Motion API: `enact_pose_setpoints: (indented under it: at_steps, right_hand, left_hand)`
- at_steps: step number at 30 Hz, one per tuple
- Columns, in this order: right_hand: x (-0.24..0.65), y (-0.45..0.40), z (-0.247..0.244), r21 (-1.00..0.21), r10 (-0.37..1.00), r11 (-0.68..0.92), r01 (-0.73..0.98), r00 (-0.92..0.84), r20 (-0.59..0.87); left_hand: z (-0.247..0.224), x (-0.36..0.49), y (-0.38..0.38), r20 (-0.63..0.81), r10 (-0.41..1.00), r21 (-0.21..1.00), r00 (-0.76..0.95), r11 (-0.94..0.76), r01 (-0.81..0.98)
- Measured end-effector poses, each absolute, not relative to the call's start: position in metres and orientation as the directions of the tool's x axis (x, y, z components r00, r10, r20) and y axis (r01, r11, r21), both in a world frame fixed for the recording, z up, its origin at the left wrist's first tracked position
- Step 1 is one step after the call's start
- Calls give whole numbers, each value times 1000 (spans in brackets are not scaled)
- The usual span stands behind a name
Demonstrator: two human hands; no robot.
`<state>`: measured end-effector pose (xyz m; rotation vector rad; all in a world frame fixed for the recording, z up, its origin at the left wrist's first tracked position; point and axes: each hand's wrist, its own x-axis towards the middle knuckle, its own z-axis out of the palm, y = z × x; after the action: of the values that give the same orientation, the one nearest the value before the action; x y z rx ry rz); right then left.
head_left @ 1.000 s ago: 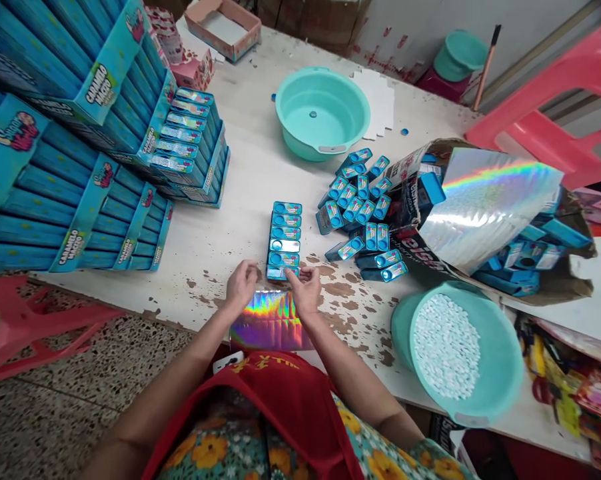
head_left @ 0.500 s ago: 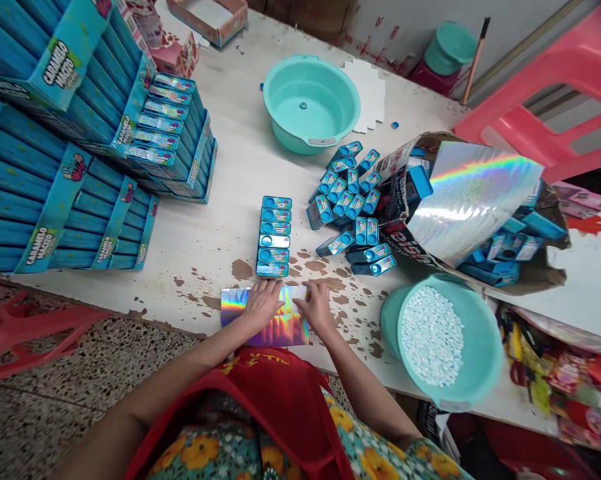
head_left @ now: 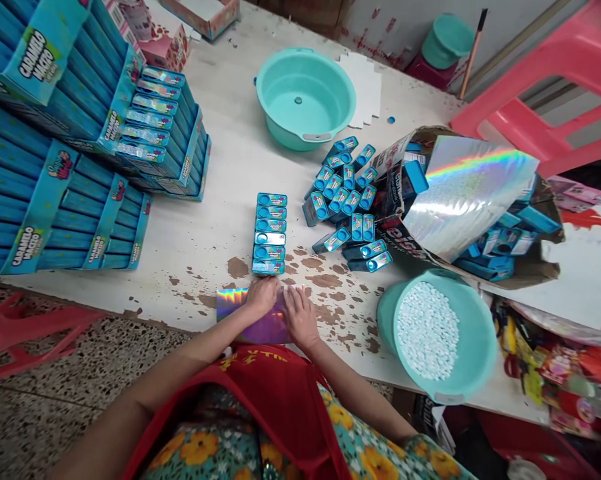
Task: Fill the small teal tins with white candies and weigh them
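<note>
A shiny iridescent sheet (head_left: 226, 310) lies on the table close to my body, with purple and rainbow reflections. My left hand (head_left: 262, 295) bears on its upper middle, fingers bent and held together at the far edge. Stretched flat over the sheet's right part is my right hand (head_left: 300, 313), its fingers slightly apart. Just beyond my left hand stands a neat column of blue tins (head_left: 270, 233) lettered "CARAMELO MACIZO". Part of the sheet is hidden beneath both hands and forearms.
More blue tins (head_left: 338, 199) stand loosely at right, beside a torn carton (head_left: 398, 183) holding tins and another shiny sheet (head_left: 470, 190). A turquoise basin (head_left: 305, 87) is farther back; a turquoise tub (head_left: 480, 333) of white pellets stands right. Stacked blue display boxes (head_left: 35, 247) fill the left.
My right hand has shifted left and flattened onto the sheet from a pinch near its right edge. My left hand's fingers have bent more. The whole view has shifted slightly.
</note>
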<state>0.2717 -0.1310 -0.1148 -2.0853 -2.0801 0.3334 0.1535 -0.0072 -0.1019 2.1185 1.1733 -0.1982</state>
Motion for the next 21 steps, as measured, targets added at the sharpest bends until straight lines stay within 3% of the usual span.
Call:
enact_pose_setpoints:
  at_steps: [3,6,9,12,14,17,21]
  right_hand:
    - [275,-137,-103,-368,999,40,929,-44,-2]
    - [281,-129,-77,-540,999,-48,840,41,-26]
    - [285,-115,-46,-754,965,-244,610,230,-126]
    - [282,-100,-23,-883,908,-345,319,352,-227]
    - [277,-90,-15,-903,874,-378,202,399,-277]
    - [265,-68,-13,-912,835,-394,115,460,-302]
    - [248,-23,-25,-930,786,-343,134,582,-206]
  left_hand:
    - [-105,154,-6,-432,690,528,581,-329,783]
    - [-97,150,-8,-404,695,563,595,-324,760]
    - [-75,140,-14,-314,695,784,647,-195,589]
    - [-50,131,-20,-309,617,942,724,93,323]
    - [-36,126,-19,-393,549,919,737,201,340]
    - [-20,118,-2,-491,546,867,678,230,442]
    - [-7,104,47,-462,648,856,606,147,495]
